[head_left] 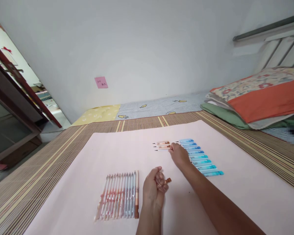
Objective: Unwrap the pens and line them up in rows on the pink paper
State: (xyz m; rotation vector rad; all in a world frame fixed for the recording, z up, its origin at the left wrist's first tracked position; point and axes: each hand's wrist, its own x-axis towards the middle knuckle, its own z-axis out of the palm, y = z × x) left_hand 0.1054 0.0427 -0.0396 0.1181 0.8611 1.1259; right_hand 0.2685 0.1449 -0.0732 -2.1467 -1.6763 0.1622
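Observation:
My left hand (155, 189) is curled shut around a small brown pen cap (168, 180) that pokes out past the fingers. My right hand (178, 154) reaches forward with its fingertips pinched on the end of the nearest of three brown pens (162, 146) lying side by side. Just right of that hand runs a row of several blue pens (198, 157). To the left of my left hand lies a row of several pink and clear pens (118, 196), with one brown pen (137, 194) at its right edge. All lie on a pale pink sheet (107, 153).
The sheet covers a striped mat (39, 166) on a bed. Folded orange and green bedding (259, 98) is stacked at the right. A pink sticky note (101, 82) is on the white wall. A dark wooden cabinet (12, 107) stands at the left.

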